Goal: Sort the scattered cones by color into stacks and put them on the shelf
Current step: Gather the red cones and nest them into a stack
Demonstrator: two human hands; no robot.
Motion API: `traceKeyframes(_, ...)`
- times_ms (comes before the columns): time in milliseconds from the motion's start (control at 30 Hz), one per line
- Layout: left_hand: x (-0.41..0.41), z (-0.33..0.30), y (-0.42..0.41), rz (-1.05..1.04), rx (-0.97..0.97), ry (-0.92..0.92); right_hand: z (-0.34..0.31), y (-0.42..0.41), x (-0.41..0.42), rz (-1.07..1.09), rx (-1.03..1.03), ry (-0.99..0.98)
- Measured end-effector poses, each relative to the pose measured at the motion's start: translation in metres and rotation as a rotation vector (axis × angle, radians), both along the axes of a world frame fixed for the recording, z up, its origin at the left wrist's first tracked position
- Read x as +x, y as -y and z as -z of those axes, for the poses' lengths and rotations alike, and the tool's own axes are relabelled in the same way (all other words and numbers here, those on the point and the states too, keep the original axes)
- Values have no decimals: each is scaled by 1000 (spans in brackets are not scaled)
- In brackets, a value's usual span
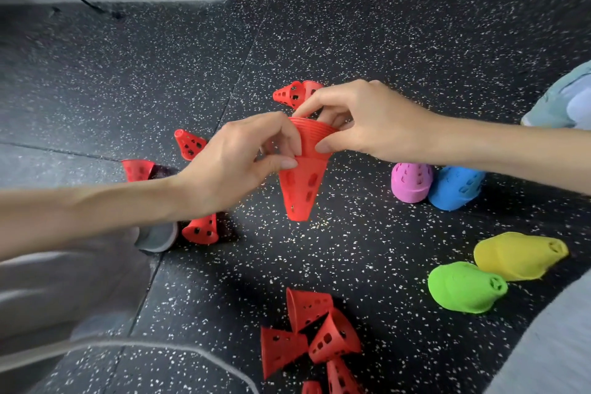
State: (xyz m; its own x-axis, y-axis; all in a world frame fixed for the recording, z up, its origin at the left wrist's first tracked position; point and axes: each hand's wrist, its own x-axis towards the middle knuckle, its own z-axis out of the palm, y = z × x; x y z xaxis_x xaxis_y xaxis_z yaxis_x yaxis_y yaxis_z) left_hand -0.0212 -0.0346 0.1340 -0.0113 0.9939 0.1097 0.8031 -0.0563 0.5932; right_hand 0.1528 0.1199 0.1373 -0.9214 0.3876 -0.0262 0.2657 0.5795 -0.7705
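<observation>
A stack of red cones (303,169) is held upside down, narrow tip pointing at the floor (383,41), above the middle of the visible floor area. The stack is gripped by the left hand (236,163), whose fingers are curled around its wide rims with the thumb pressed against its side. The same rims are pinched from the other side by the right hand (361,118), thumb in front and fingers bent over the top edge.

Loose red cones are seen lying on the floor around the stack: one pair (295,93) just behind the right hand, one cone (188,144) behind the left wrist, another (139,169) beside the left forearm, and one (202,229) under that forearm, next to a grey shoe (158,237). A cluster of red cones (315,339) is piled toward the near edge of the floor.

Four finished stacks are laid on their sides at the right of the floor: a pink stack (411,182) touching a blue stack (455,187) under the right forearm, and a yellow stack (518,254) touching a green stack (465,286) nearer the person.
</observation>
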Motion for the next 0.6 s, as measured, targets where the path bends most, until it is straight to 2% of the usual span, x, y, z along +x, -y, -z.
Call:
traceKeyframes(200, 2, -22, 21, -72, 62, -60, -12, 15, -7, -110, -90, -21)
traceKeyframes(300, 10, -25, 40, -149, 92, -27, -14, 28, -8, -163, -13, -7)
traceKeyframes(600, 54, 14, 115, -385, 73, 240, -4, 54, 12, -224, 126, 43)
